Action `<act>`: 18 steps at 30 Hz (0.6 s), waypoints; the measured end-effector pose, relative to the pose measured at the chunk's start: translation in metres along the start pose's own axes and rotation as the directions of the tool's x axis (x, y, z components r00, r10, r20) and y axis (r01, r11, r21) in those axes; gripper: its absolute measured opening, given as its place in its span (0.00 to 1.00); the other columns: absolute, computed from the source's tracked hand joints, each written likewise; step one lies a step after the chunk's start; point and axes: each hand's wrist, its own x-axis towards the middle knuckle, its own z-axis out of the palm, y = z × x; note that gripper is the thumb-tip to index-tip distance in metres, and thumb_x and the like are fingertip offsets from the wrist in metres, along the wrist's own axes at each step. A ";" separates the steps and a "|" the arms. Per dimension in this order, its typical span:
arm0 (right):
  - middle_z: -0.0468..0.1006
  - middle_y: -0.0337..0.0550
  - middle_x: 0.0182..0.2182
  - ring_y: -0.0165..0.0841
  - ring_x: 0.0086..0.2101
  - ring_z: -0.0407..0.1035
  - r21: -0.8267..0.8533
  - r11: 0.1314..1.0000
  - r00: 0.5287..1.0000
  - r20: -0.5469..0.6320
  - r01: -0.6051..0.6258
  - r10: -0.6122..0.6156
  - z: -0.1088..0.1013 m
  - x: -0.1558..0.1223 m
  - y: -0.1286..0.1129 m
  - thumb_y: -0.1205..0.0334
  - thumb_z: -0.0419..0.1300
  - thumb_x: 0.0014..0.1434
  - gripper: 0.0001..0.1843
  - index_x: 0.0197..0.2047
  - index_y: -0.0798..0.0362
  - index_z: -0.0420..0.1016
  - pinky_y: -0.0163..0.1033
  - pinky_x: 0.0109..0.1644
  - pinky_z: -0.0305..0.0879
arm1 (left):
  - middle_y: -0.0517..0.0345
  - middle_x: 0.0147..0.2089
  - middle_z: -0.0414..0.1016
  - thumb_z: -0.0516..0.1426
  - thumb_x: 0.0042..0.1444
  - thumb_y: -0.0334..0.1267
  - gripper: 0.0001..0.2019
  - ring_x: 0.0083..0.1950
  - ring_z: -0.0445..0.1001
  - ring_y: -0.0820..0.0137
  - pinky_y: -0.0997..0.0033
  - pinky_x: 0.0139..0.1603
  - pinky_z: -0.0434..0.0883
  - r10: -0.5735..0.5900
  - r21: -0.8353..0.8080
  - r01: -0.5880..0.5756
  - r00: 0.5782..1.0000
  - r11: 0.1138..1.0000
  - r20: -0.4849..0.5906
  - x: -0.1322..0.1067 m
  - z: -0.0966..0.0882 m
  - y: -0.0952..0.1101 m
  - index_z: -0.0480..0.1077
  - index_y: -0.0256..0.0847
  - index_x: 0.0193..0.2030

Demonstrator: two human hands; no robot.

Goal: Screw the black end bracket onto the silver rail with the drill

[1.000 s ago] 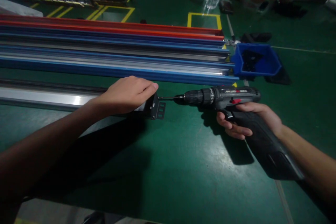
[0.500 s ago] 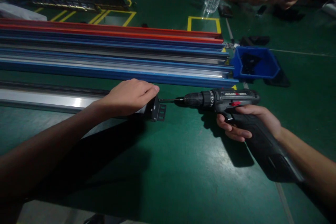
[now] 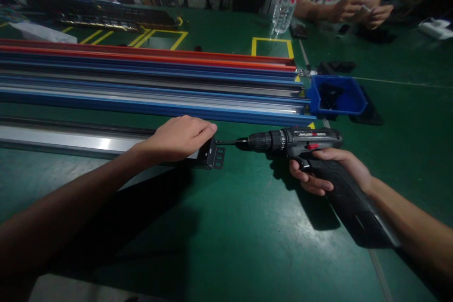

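A long silver metal profile (image 3: 102, 143) lies along the table, with a black end bracket (image 3: 214, 155) at its right end. My left hand (image 3: 184, 138) is closed over the profile just behind that bracket, fingers wrapped down its far side and partly hidden. In my right hand (image 3: 314, 177) is a black cordless drill (image 3: 304, 139), held by its grip with the fingers by the trigger. The drill points left, and its long driver bit (image 3: 228, 142) meets the upper part of the bracket's end face.
Beyond the profile lie several blue profiles (image 3: 212, 108) and a red one (image 3: 177, 57). A blue bin (image 3: 354, 96) with black parts stands at their right end. Farther back are a plastic bottle (image 3: 283, 12), a dark assembly (image 3: 106, 14) and a co-worker's hands (image 3: 364, 12).
The whole view has shifted slightly, so everything sits a little lower in it. Both hands, the drill and the profile keep the same positions relative to each other.
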 end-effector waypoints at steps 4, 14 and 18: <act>0.78 0.54 0.37 0.26 0.23 0.71 0.005 1.000 1.000 0.021 0.012 -0.012 0.000 0.001 0.001 0.57 0.56 0.66 0.22 0.50 0.70 0.77 0.35 0.34 0.71 | 0.55 0.51 0.83 0.37 0.71 0.50 0.27 0.52 0.79 0.56 0.62 0.49 0.70 0.006 -0.002 -0.006 1.000 1.000 -0.002 0.000 -0.001 0.001 0.76 0.47 0.45; 0.78 0.53 0.37 0.26 0.24 0.72 0.007 1.000 1.000 0.017 0.006 -0.006 0.002 0.000 0.000 0.57 0.56 0.66 0.22 0.50 0.70 0.77 0.34 0.34 0.71 | 0.53 0.54 0.82 0.37 0.71 0.50 0.28 0.55 0.78 0.56 0.61 0.53 0.71 -0.006 -0.001 0.006 1.000 1.000 -0.003 0.001 0.000 0.001 0.77 0.45 0.49; 0.78 0.53 0.36 0.26 0.23 0.71 0.008 1.000 1.000 0.009 0.009 -0.009 0.002 0.000 0.000 0.57 0.56 0.66 0.21 0.49 0.70 0.76 0.35 0.34 0.71 | 0.54 0.53 0.83 0.38 0.70 0.52 0.28 0.54 0.79 0.59 0.65 0.53 0.71 -0.034 -0.016 0.034 0.999 0.999 0.000 0.000 -0.003 0.004 0.78 0.46 0.48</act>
